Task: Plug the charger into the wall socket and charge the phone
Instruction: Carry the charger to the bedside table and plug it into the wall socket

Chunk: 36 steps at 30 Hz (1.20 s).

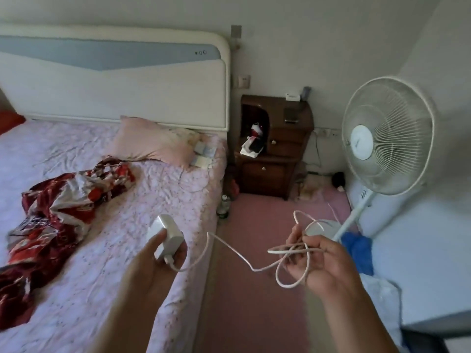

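Observation:
My left hand (155,261) grips a white charger block (165,236) over the bed's right edge. Its white cable (229,250) runs rightward in a slack curve to my right hand (323,263), which holds the bundled loops of the cable above the pink floor. A wall socket (244,81) sits on the wall just right of the headboard, above the nightstand. Another socket strip (325,132) is low on the wall beside the fan. A dark phone (291,114) lies on top of the nightstand.
A bed (102,225) with pink sheet, pillow and a red patterned blanket fills the left. The brown nightstand (275,149) stands in the corner. A white standing fan (387,138) is on the right, with blue fabric at its base. A bottle (224,206) stands by the bed.

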Motion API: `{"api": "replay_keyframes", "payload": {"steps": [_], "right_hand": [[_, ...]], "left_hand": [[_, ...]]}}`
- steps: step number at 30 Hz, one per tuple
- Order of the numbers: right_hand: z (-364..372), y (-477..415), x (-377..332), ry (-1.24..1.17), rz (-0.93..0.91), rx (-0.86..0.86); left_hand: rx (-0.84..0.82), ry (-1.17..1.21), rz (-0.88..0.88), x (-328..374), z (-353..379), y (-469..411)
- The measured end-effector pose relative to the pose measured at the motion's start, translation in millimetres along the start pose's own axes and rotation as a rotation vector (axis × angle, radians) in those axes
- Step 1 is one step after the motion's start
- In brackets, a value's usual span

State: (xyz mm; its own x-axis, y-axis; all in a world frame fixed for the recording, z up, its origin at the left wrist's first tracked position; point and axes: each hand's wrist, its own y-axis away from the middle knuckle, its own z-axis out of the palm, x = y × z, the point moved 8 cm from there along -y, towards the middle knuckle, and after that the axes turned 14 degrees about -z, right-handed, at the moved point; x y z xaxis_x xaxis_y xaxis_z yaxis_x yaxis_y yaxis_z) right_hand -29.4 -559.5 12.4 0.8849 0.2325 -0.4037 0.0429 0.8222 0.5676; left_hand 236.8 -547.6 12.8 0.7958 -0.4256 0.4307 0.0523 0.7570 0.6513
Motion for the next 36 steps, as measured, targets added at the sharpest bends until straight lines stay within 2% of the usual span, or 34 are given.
{"api": "replay_keyframes", "payload": {"steps": [5, 17, 28, 36], "right_hand": [[-5, -18, -37, -0.015, -0.052, 0.047], [19, -90, -52, -0.014, -0.167, 0.123], [74, -152, -78, -0.012, -0.295, 0.167], [103, -187, -89, -0.024, -0.339, 0.197]], "left_hand": [[0.003, 0.075, -0.058, -9, 35, -38], [-0.060, 0.144, -0.141, 14, 92, -111], [-0.153, -0.033, -0.199, 69, 167, -189], [-0.178, -0.134, -0.241, 83, 201, -230]]}}
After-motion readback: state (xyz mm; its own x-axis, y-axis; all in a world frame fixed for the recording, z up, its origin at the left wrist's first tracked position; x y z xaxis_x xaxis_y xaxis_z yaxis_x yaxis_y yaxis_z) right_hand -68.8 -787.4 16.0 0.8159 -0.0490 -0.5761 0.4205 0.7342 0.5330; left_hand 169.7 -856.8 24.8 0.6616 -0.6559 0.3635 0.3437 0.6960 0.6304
